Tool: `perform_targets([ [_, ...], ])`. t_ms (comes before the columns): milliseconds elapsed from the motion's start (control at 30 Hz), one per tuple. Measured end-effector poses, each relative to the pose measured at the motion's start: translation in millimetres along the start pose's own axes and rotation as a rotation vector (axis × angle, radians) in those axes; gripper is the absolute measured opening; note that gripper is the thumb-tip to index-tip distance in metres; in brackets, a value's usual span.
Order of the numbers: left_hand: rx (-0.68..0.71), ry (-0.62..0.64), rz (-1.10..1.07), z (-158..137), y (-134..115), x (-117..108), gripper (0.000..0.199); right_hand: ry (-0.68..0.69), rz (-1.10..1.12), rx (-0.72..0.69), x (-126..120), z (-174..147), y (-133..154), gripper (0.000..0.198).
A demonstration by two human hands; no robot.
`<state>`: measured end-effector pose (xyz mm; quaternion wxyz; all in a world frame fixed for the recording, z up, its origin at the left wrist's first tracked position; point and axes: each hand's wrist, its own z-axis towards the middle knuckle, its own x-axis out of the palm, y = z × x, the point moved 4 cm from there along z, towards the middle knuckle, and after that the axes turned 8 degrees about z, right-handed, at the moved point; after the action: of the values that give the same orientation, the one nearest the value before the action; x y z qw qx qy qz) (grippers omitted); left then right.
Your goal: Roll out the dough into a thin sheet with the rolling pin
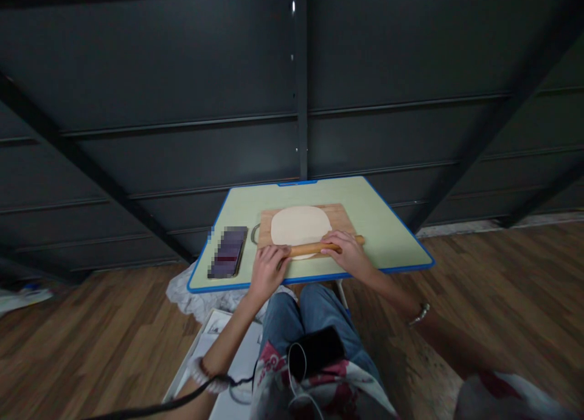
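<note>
A wooden rolling pin (306, 249) lies across the near part of a flat, pale sheet of dough (300, 224). The dough is rounded and spread on a wooden cutting board (340, 218) with a metal handle at its left side. My left hand (270, 268) is closed on the pin's left end, fingers curled over it. Toward the pin's right end my right hand (345, 251) grips it, with the tip sticking out past the fingers. A narrow strip of dough shows on the near side of the pin.
The board rests on a small pale-green table (383, 231) with a blue rim. A phone (229, 252) lies at the table's left. Another dark phone (316, 349) with a white cable rests on my lap. Dark panels (191, 73) stand beyond the table's far edge.
</note>
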<state>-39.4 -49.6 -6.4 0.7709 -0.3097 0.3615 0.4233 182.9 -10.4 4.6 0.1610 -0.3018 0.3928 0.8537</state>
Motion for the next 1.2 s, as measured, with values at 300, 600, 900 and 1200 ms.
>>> perform_targets([
  [300,0.077,0.043,0.151,1.4,-10.2,0.3,0.029,-0.003,-0.05,-0.002,1.8,-0.9,1.3,0.014],
  [600,-0.038,-0.028,0.117,9.2,-12.9,8.5,0.022,0.046,-0.132,-0.025,3.7,-3.6,0.9,0.025],
  [900,-0.013,0.006,0.145,18.2,-9.2,4.8,0.024,0.128,-0.223,0.0,5.7,5.6,-2.0,0.026],
  [1200,0.171,0.043,0.281,19.4,-9.9,12.3,0.023,0.059,-0.264,0.166,-9.0,11.7,-5.4,0.025],
])
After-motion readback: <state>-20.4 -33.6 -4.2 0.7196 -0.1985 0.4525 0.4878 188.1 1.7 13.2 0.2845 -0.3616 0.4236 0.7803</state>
